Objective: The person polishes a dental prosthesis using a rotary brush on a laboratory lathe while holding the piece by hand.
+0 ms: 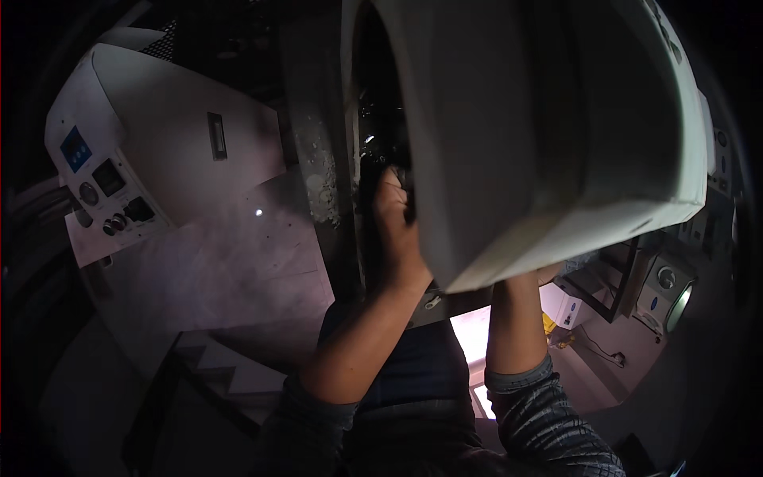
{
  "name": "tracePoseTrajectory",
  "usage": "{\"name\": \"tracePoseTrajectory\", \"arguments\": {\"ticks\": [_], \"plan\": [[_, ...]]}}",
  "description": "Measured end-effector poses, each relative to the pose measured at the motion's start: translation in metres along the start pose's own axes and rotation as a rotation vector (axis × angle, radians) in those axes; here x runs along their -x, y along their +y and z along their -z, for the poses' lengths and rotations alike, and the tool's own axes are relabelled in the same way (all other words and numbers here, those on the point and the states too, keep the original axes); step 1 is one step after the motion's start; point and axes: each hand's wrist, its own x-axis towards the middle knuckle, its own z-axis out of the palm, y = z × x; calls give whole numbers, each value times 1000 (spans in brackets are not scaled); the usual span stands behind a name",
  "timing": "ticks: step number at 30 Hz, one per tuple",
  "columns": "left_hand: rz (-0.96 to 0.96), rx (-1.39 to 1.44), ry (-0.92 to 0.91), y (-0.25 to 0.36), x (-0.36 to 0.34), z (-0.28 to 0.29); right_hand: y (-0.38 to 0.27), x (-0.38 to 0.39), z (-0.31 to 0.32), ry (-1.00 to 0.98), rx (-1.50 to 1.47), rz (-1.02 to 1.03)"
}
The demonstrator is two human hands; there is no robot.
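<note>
A large white appliance housing (pixel 509 143) stands right in front of me, its open side showing a dark interior. My left hand (pixel 395 219) reaches into that opening at the near edge. Its fingers are curled around something dark that I cannot make out in the shadow. My right hand (pixel 548 273) is under the lower edge of the housing, and only a sliver of it shows; its fingers are hidden.
To the left stands another white machine (pixel 187 135) with knobs and a gauge on its panel (pixel 103 191). A worn dark board (pixel 322 167) runs beside the housing. At the lower right are a white box (pixel 563 306), a cable (pixel 608 355) and a device with a round dial (pixel 666 278).
</note>
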Motion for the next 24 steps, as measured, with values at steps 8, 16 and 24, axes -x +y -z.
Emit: {"name": "tracePoseTrajectory", "arguments": {"ticks": [8, 16, 24], "plan": [[103, 485, 109, -13, -13, 4, -23, -13, -1, 99, -225, -108], [-39, 204, 101, -19, -23, 4, -23, -9, -5, 106, -177, -109], [55, 675, -27, -16, -31, 14, -34, -10, -8, 163, -148, -142]]}}
